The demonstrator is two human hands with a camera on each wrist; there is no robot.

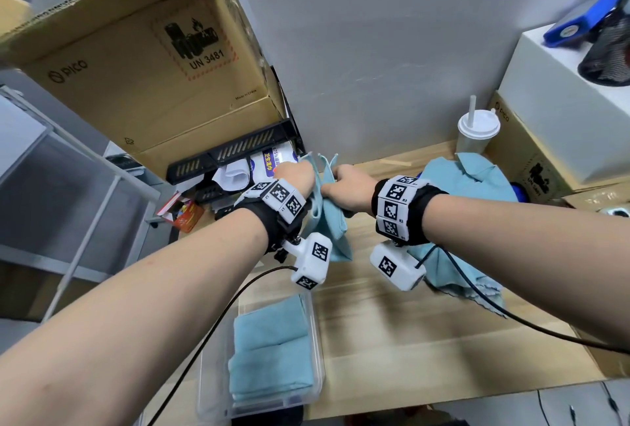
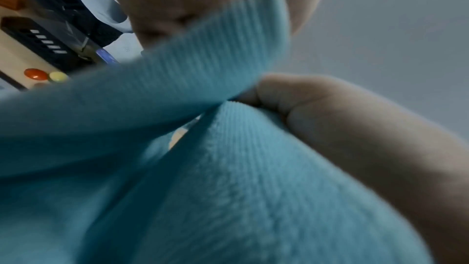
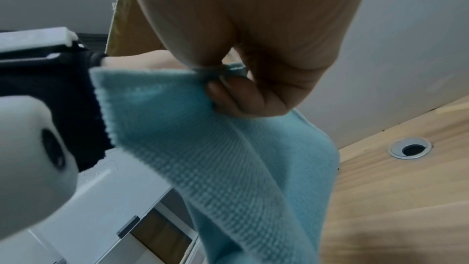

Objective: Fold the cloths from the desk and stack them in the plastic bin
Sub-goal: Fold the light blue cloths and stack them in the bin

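Note:
Both hands hold one light-blue cloth [image 1: 332,217] up above the desk, close together. My left hand [image 1: 295,175] grips its top edge on the left, and the cloth [image 2: 228,168] fills the left wrist view. My right hand [image 1: 347,185] pinches the cloth [image 3: 215,148] at its upper edge between thumb and finger. The cloth hangs doubled below the hands. A clear plastic bin [image 1: 317,388] at the desk's near left edge holds folded blue cloths [image 1: 272,350]. A heap of unfolded blue cloths [image 1: 474,193] lies on the desk under my right forearm.
A large cardboard box [image 1: 143,60] and a black rack [image 1: 235,152] stand at the back left. A lidded white cup [image 1: 477,134] with a straw and stacked boxes [image 1: 552,125] sit at the back right. The wooden desk [image 1: 426,340] has a cable hole [image 3: 409,149].

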